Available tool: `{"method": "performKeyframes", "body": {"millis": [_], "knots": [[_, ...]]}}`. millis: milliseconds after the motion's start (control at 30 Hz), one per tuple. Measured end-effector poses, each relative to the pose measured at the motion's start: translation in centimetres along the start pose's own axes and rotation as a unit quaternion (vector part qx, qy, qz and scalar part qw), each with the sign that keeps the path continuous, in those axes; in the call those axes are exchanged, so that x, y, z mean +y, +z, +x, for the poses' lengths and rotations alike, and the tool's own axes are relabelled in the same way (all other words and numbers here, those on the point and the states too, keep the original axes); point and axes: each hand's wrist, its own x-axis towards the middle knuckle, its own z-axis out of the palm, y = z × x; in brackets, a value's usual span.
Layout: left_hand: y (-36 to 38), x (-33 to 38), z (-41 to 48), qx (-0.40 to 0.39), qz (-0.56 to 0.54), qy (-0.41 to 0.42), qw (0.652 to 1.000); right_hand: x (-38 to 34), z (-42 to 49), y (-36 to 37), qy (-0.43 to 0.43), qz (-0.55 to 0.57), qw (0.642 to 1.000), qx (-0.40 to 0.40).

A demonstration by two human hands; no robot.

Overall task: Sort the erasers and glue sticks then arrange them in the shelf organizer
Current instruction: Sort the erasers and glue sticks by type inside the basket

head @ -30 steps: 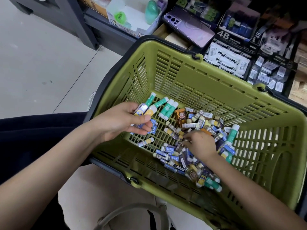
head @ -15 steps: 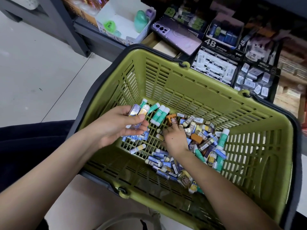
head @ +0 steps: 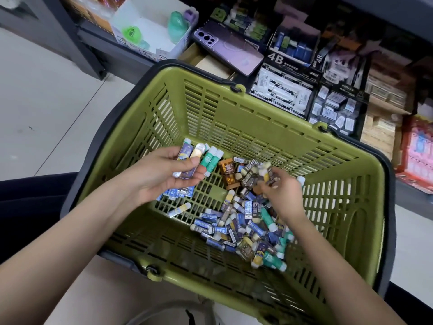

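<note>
L hand (head: 161,178) grips eraser stack (head: 185,160), R hand (head: 284,195) pinches blurred items (head: 266,174) above pile (head: 243,221), in basket (head: 257,100)

light: bright, even | shadows: soft | edges: wide-angle bowing | right hand (head: 278,191): motion-blurred

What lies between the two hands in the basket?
In the head view: two green glue sticks and brown erasers, on the basket floor.
</note>
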Motion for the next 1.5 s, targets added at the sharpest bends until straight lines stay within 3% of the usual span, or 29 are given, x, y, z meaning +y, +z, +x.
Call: {"method": "performKeyframes", "body": {"millis": [133,233,300,333,367,400,467,500,567,700,867,1033,1333,1500], "knots": [[0.4,-0.1,0.3,-0.006,-0.001,0.002,1.000,1.3,0.9,-1.8,0.080,-0.056,0.995,-0.011],[0.4,-0.1,0.4,-0.013,-0.003,0.001,1.000,1.0,0.0,-2.2,0.092,-0.222,0.970,-0.022],[0.3,0.0,0.4,-0.014,-0.004,-0.001,1.000,0.0,-1.0,-1.6,0.002,-0.304,0.952,0.029],[0.3,0.1,0.2,-0.014,-0.001,-0.001,1.000,-0.7,-1.7,-0.8,-0.075,-0.291,0.953,0.050],[0.2,0.1,0.1,-0.012,0.002,-0.001,1.000,-1.5,-2.4,0.3,-0.153,-0.241,0.958,0.026],[0.4,0.2,0.3,-0.013,0.005,-0.001,1.000,-2.2,-2.8,1.2,-0.205,-0.175,0.962,-0.052],[-0.8,-0.3,-0.5,0.008,0.005,0.001,1.000,-4.3,-4.0,5.0,-0.247,-0.067,0.923,-0.287],[-0.7,-0.3,-0.3,0.004,0.004,0.005,1.000,-4.6,-3.9,6.1,-0.257,-0.068,0.895,-0.358],[-0.4,-0.3,-0.2,-0.002,0.003,0.006,1.000,-4.3,-3.6,8.3,-0.278,-0.117,0.864,-0.403],[0.1,-0.3,0.1,-0.007,0.005,0.007,1.000,-3.0,-3.4,9.8,-0.323,-0.246,0.826,-0.392],[-0.2,-0.3,0.2,-0.010,0.011,0.009,1.000,-4.7,-3.2,10.3,-0.325,-0.267,0.795,-0.437],[-0.3,-0.3,0.4,-0.018,0.010,0.008,1.000,-4.2,-3.9,9.5,-0.328,-0.193,0.804,-0.457],[-0.4,-0.1,0.1,-0.015,0.016,0.012,1.000,-3.8,-4.2,8.0,-0.429,-0.260,0.764,-0.405],[-0.4,-0.2,0.1,-0.016,0.034,0.012,0.999,-3.6,-4.0,4.5,-0.393,-0.223,0.773,-0.446]]}}
